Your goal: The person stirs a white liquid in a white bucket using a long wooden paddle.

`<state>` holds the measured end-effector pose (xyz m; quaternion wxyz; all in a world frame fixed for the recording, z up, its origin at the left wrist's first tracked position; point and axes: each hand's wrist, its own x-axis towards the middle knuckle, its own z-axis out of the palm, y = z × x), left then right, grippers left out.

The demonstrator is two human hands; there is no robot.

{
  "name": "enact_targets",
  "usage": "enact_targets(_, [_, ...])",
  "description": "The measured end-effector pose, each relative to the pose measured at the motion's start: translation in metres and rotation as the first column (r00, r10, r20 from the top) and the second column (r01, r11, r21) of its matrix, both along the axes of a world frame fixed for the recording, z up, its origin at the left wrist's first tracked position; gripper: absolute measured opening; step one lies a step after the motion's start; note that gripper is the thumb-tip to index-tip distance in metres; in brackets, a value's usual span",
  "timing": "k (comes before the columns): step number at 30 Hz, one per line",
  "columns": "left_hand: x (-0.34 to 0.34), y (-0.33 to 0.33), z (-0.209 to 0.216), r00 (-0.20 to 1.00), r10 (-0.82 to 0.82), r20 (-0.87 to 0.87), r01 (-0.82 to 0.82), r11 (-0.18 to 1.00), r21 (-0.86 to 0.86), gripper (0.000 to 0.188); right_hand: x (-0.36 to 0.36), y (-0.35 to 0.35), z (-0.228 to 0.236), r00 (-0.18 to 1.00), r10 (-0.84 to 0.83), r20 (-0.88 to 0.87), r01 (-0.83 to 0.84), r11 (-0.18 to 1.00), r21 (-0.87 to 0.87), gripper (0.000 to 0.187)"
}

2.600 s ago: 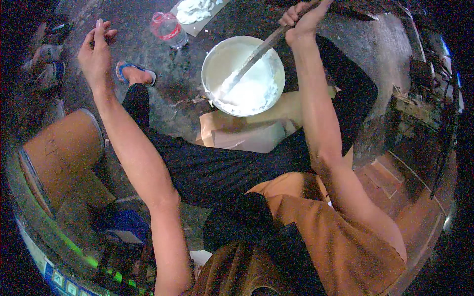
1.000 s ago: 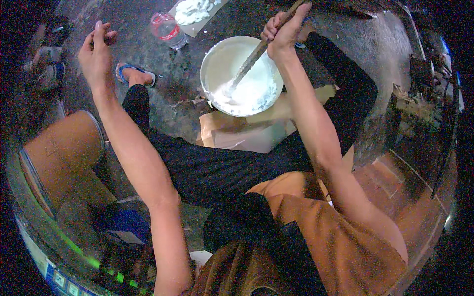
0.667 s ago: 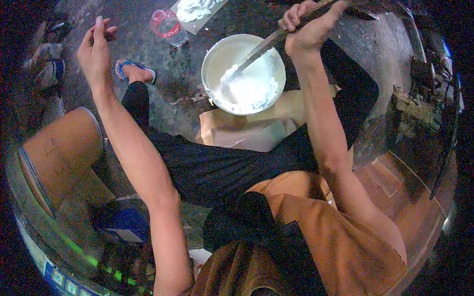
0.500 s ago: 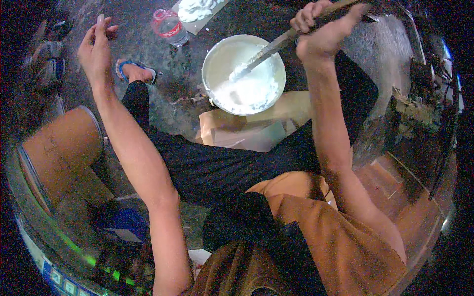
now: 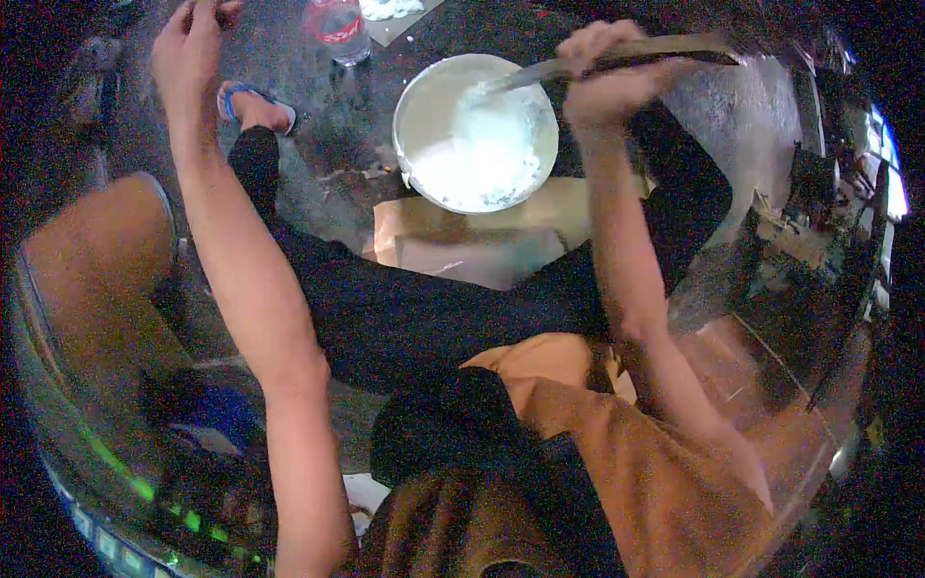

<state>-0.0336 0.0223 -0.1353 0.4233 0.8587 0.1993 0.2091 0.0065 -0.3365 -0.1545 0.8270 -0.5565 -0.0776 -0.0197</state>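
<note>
A round white bucket (image 5: 401,144) stands between my legs, with a thick white paste (image 5: 467,169) inside. My right hand (image 5: 607,82) is wrapped round a long wooden stick (image 5: 665,46), which slants down over the far right rim into the paste. Motion smears this hand and the stick's lower end. At the upper left my left hand (image 5: 196,48) is raised, its fingers loosely bent and apart, with nothing visible in them. The top edge cuts off part of its fingers.
Beyond the bucket stands a clear plastic bottle (image 5: 339,37) with a red label. Beside it, a flat board (image 5: 390,35) bears more white paste. Brown cardboard (image 5: 409,226) lies at the bucket's near side. A brown drum (image 5: 106,231) lies on the left. My sandalled foot (image 5: 258,106) is near my left hand.
My right hand has tilted the stick flatter, and its lower end has shifted toward the far right side of the bucket. My left hand appears higher in view, and the whole view has shifted slightly.
</note>
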Motion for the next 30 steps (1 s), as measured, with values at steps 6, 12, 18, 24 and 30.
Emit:
enact_targets(6, [0.002,-0.025,0.004,0.986,0.020,0.163,0.022,0.966,-0.256,0.033,0.000,0.002,-0.082,0.888,-0.064,-0.455,0.086,0.996,0.027,0.076])
enact_targets(12, [-0.013,-0.037,0.022,0.981,0.058,0.183,-0.017,0.975,-0.221,0.033,0.004,-0.018,0.019,0.929,0.125,-0.347,-0.116,0.992,0.048,0.080])
enact_targets(18, [-0.014,-0.033,0.019,0.981,0.058,0.183,-0.020,0.979,-0.203,0.033,0.014,0.013,-0.009,0.993,-0.014,-0.119,0.008,0.999,-0.051,0.082])
enact_targets(24, [-0.004,-0.046,0.021,0.986,0.071,0.152,-0.038,0.977,-0.209,0.033,-0.006,0.015,-0.094,0.880,0.051,-0.472,-0.028,0.998,0.057,0.075])
enact_targets(30, [-0.013,-0.036,0.018,0.985,0.092,0.146,-0.048,0.959,-0.279,0.034,0.031,-0.019,0.009,0.879,0.217,-0.424,-0.211,0.975,0.061,0.082])
